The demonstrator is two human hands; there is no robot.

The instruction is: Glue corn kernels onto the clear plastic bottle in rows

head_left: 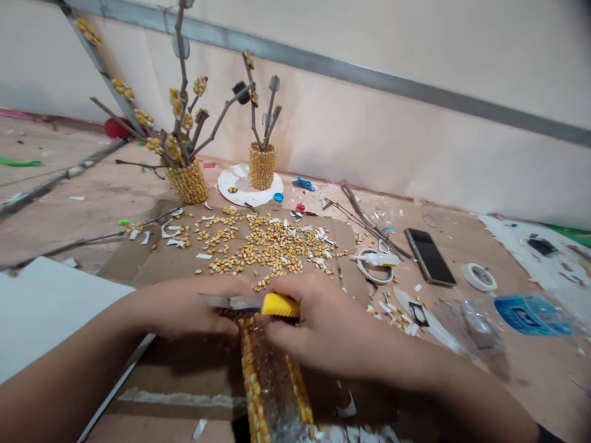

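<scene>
My right hand [318,326] is closed around the yellow handle of a cutter [280,306], whose grey blade points left. The blade lies across the far end of a clear box-like piece [272,375] edged with rows of corn kernels. At that same far end, my left hand [203,311] has its fingers curled against the piece, under the blade. Its fingertips are partly hidden. Loose corn kernels [277,243] lie scattered on a cardboard sheet [152,261] just beyond both hands.
Two corn-covered pots, one left [187,183] and one smaller [262,167], hold branches at the back. To the right are a glue bottle [376,259], a phone [430,256], a tape roll [480,277] and a plastic bottle [530,315]. A white board [50,314] lies left.
</scene>
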